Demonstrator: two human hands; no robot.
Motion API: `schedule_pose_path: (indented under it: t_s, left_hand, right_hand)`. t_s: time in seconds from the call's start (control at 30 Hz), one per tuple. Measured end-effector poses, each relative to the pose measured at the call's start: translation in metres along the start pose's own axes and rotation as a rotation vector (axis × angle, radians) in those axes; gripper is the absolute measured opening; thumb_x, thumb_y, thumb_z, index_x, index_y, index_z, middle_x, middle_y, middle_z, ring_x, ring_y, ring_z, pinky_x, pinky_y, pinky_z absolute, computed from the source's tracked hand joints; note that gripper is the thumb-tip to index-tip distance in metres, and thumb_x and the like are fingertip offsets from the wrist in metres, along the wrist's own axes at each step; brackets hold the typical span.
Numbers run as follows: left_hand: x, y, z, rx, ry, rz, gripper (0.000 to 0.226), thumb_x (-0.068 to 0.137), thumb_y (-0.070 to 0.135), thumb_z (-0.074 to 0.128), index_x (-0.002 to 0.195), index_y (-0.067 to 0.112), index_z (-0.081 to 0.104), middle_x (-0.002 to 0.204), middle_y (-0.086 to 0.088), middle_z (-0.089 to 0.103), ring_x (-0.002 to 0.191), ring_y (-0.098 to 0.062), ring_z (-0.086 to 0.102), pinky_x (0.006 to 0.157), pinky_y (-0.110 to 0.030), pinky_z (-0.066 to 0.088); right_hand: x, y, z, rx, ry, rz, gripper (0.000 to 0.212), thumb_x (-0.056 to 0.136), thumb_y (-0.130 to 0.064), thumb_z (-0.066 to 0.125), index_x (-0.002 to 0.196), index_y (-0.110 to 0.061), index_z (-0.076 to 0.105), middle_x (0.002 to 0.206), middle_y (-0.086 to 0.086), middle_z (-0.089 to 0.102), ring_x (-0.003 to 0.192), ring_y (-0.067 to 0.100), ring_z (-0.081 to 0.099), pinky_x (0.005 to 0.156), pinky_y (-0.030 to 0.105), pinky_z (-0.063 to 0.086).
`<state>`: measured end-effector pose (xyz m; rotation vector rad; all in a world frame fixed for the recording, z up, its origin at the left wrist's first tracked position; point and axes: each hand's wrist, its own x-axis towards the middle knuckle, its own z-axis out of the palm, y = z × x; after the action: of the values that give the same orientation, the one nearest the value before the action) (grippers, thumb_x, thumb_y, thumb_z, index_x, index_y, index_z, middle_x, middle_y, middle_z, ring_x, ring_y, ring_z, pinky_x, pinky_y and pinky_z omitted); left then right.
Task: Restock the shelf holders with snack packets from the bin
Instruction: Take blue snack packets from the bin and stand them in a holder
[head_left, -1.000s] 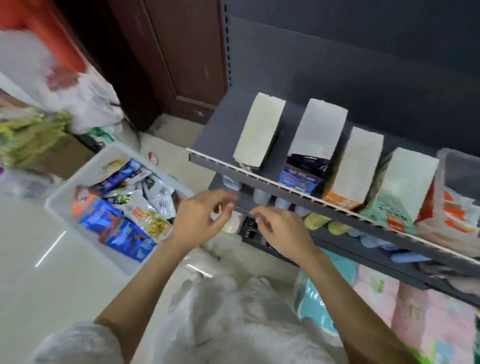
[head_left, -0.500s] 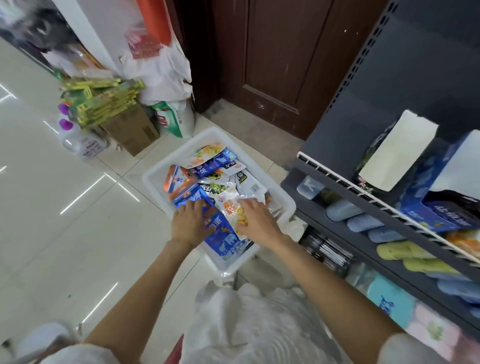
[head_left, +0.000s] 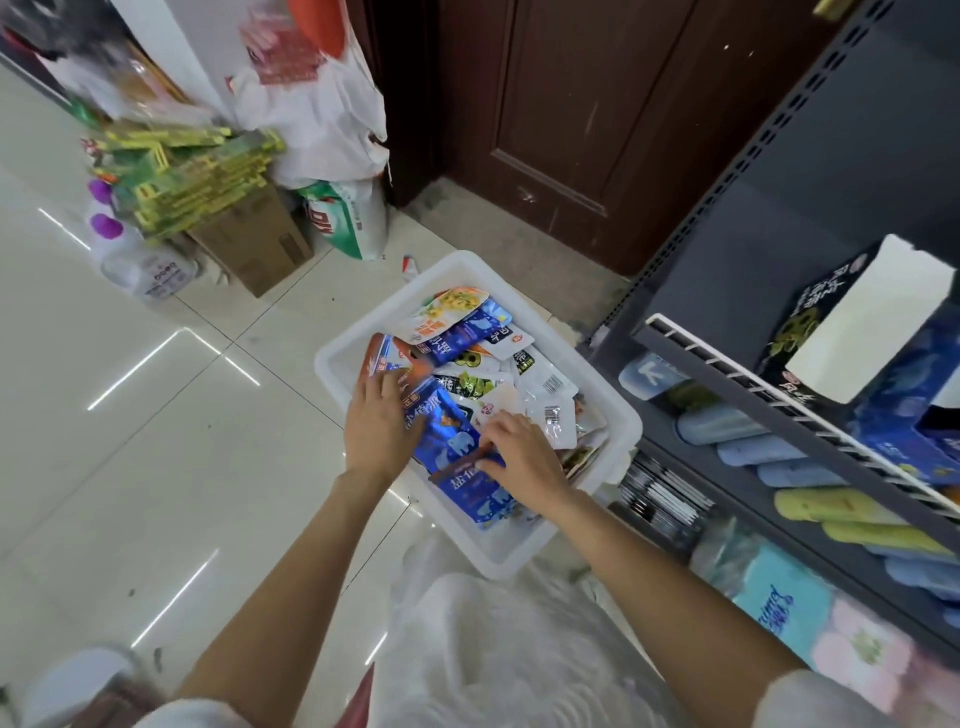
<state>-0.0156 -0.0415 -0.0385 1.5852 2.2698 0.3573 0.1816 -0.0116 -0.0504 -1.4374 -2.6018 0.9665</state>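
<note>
A dark grey shelf stands at the right, its white-fronted holders on the upper tier. Beside it on the tiled floor sits a white bin heaped with snack packets. Both hands are down in the bin: the left hand lies flat, fingers spread over a blue packet, gripping nothing; the right hand curls its fingertips onto another blue packet, though whether it has actually pinched it I cannot tell.
</note>
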Motion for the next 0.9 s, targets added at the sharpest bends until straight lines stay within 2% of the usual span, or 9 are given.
schedule_pose_path:
  t_s: [0.1, 0.2, 0.3, 0.37, 0.5, 0.57, 0.7, 0.83, 0.9]
  left_hand:
    - [0.015, -0.005, 0.000, 0.170, -0.170, -0.055, 0.054, 0.084, 0.039, 0.066, 0.126, 0.011, 0.046, 0.124, -0.011, 0.056, 0.113, -0.032, 0.050, 0.093, -0.038, 0.037]
    - [0.015, -0.002, -0.006, 0.225, -0.193, -0.008, 0.034, 0.085, 0.034, 0.065, 0.109, 0.012, 0.056, 0.104, -0.012, 0.066, 0.093, -0.032, 0.059, 0.080, -0.035, 0.040]
    - [0.013, -0.004, -0.016, -0.030, -0.201, 0.025, 0.025, 0.089, 0.022, 0.062, 0.113, 0.016, 0.063, 0.102, -0.008, 0.067, 0.090, -0.029, 0.061, 0.073, -0.032, 0.045]
    - [0.012, -0.005, -0.027, -0.303, -0.159, 0.031, 0.018, 0.089, 0.019, 0.064, 0.107, 0.017, 0.066, 0.104, -0.003, 0.067, 0.088, -0.020, 0.064, 0.071, -0.032, 0.051]
    - [0.006, 0.015, -0.058, -0.691, -0.012, -0.010, 0.013, 0.085, 0.014, 0.068, 0.097, 0.019, 0.067, 0.090, 0.009, 0.067, 0.075, 0.010, 0.062, 0.066, -0.008, 0.048]
    - [0.005, 0.032, -0.071, -0.857, 0.030, -0.043, 0.015, 0.084, 0.013, 0.069, 0.096, 0.021, 0.065, 0.091, 0.008, 0.067, 0.079, 0.008, 0.064, 0.068, -0.012, 0.051]
    - [-0.004, 0.084, -0.078, -1.047, -0.029, -0.074, 0.009, 0.087, 0.019, 0.065, 0.096, 0.022, 0.066, 0.091, -0.001, 0.070, 0.079, -0.005, 0.069, 0.067, -0.024, 0.056]
    - [-0.025, 0.152, -0.064, -1.061, -0.151, 0.025, 0.008, 0.094, 0.021, 0.056, 0.099, 0.023, 0.063, 0.088, 0.008, 0.071, 0.078, -0.006, 0.069, 0.063, -0.017, 0.053]
    - [-0.038, 0.188, -0.050, -1.055, -0.228, 0.034, 0.010, 0.097, 0.023, 0.052, 0.098, 0.022, 0.061, 0.084, 0.007, 0.070, 0.076, -0.008, 0.068, 0.063, -0.019, 0.053]
  right_hand:
    - [0.001, 0.001, -0.004, 0.272, 0.041, 0.251, 0.018, 0.094, -0.030, 0.054, 0.106, -0.020, 0.046, 0.100, 0.003, 0.063, 0.090, 0.023, 0.061, 0.071, 0.037, 0.049]
    - [0.002, 0.009, -0.001, 0.503, 0.077, 0.405, 0.026, 0.089, -0.023, 0.063, 0.104, -0.020, 0.042, 0.107, 0.000, 0.063, 0.096, 0.018, 0.063, 0.080, 0.038, 0.052]
    - [0.000, 0.021, 0.008, 0.497, -0.063, 0.458, 0.031, 0.079, -0.017, 0.074, 0.105, -0.011, 0.058, 0.107, 0.006, 0.067, 0.096, 0.022, 0.064, 0.087, 0.044, 0.052]
    - [-0.005, 0.024, 0.010, 0.525, -0.031, 0.445, 0.023, 0.082, -0.016, 0.071, 0.100, -0.005, 0.063, 0.102, 0.010, 0.069, 0.093, 0.026, 0.066, 0.084, 0.040, 0.053]
    - [-0.024, 0.017, -0.023, 0.891, 0.243, 0.446, 0.020, 0.094, -0.008, 0.055, 0.113, -0.004, 0.054, 0.103, 0.005, 0.066, 0.090, 0.007, 0.065, 0.076, 0.020, 0.052]
    - [-0.037, 0.018, -0.045, 1.018, 0.435, 0.471, 0.017, 0.094, -0.006, 0.054, 0.111, -0.010, 0.055, 0.099, 0.000, 0.067, 0.081, -0.003, 0.065, 0.072, 0.015, 0.050]
    - [-0.077, 0.028, -0.090, 1.227, 0.730, 0.507, 0.009, 0.095, -0.007, 0.052, 0.096, -0.013, 0.059, 0.075, -0.011, 0.072, 0.068, 0.000, 0.065, 0.061, 0.018, 0.052]
    - [-0.129, 0.056, -0.121, 1.254, 0.877, 0.548, 0.011, 0.093, -0.016, 0.057, 0.096, -0.008, 0.064, 0.086, 0.000, 0.073, 0.081, 0.017, 0.067, 0.074, 0.032, 0.053]
    - [-0.159, 0.075, -0.131, 1.225, 0.927, 0.552, 0.009, 0.093, -0.017, 0.059, 0.092, -0.012, 0.066, 0.081, -0.004, 0.073, 0.076, 0.013, 0.067, 0.072, 0.029, 0.054]
